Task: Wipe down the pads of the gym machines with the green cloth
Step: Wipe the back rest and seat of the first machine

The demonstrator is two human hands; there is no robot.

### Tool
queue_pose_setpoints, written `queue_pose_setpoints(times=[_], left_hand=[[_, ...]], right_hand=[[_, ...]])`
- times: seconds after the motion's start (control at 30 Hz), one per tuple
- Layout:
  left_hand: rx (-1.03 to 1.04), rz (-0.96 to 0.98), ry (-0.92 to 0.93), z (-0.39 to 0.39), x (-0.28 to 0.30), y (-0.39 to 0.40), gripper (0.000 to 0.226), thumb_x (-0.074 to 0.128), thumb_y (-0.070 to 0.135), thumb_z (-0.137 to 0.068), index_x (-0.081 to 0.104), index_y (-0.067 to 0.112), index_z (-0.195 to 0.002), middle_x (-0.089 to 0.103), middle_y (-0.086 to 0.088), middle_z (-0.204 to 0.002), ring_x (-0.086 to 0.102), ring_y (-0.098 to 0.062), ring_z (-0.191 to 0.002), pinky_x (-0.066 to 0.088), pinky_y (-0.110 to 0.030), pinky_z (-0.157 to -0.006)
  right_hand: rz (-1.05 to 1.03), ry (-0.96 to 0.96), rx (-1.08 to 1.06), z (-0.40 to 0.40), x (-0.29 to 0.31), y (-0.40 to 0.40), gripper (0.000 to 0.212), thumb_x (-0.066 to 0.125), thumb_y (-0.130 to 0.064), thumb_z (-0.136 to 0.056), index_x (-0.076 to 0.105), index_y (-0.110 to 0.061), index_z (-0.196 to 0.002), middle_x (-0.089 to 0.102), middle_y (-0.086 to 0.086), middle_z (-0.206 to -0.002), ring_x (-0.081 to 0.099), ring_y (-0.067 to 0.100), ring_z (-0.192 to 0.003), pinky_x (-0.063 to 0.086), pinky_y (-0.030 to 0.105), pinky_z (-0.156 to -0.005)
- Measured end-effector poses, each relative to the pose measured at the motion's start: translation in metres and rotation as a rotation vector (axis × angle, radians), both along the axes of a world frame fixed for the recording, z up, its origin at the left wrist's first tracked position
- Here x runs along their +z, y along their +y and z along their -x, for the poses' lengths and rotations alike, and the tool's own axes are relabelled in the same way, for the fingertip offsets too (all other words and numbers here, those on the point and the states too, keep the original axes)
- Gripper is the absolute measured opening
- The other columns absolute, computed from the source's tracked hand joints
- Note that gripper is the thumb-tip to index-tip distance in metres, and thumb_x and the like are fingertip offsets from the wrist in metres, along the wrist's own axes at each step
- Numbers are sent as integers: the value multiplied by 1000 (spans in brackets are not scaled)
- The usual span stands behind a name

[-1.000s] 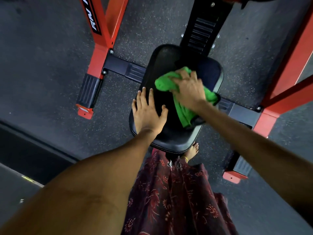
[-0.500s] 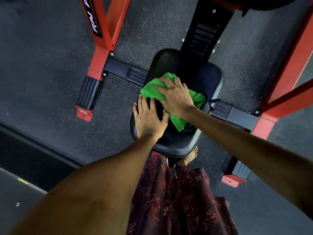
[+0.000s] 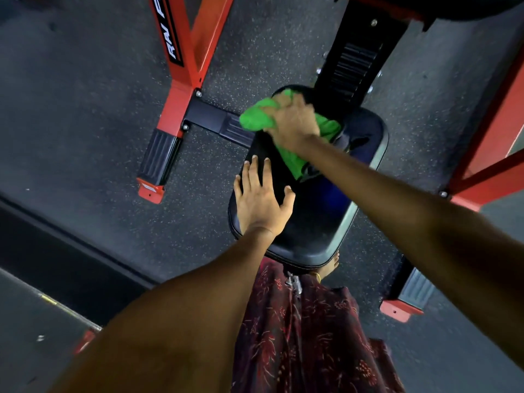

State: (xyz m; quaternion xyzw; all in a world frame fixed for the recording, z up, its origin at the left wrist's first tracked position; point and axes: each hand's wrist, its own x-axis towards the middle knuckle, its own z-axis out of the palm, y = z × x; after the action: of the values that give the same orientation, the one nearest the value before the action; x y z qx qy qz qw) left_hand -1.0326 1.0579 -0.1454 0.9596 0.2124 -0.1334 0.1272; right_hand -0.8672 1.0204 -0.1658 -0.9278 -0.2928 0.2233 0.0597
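Right hand (image 3: pixel 293 123): your fingers bunch the green cloth (image 3: pixel 256 119) at the seat pad (image 3: pixel 317 222)'s far-left corner.
Left hand (image 3: pixel 262 199): fingers flat, bracing.
Unwiped pad: lies toward you.

White letters "RAV F" (the rest cut off) run along the red frame post (image 3: pixel 181 38).

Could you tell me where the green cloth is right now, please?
In the head view the cloth lies under the right hand at the far left edge of the black seat pad, beyond the left hand.
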Motion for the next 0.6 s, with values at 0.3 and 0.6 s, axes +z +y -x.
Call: queue_pose_setpoints(times=[0.3, 0.6], left_hand=[[-7, -19, -4, 1, -2, 0, 76, 23, 52, -81, 33, 14, -146, 26, -11, -155, 20, -26, -144, 12, -43, -117], [-10, -27, 19, 2, -2, 0, 68, 38, 47, -88, 30, 15, -148, 23, -10, -156, 17, -26, -145, 10, -42, -117]], right_hand=[[21, 67, -52, -55, -15, 3, 49, 48, -39, -96, 40, -24, -142, 37, 12, -143, 32, 38, -132, 39, 48, -100], [26, 114, -415, -81, -37, -64, 44, 48, -38, -96, 46, -20, -136, 42, 14, -137, 37, 40, -128, 41, 45, -95]])
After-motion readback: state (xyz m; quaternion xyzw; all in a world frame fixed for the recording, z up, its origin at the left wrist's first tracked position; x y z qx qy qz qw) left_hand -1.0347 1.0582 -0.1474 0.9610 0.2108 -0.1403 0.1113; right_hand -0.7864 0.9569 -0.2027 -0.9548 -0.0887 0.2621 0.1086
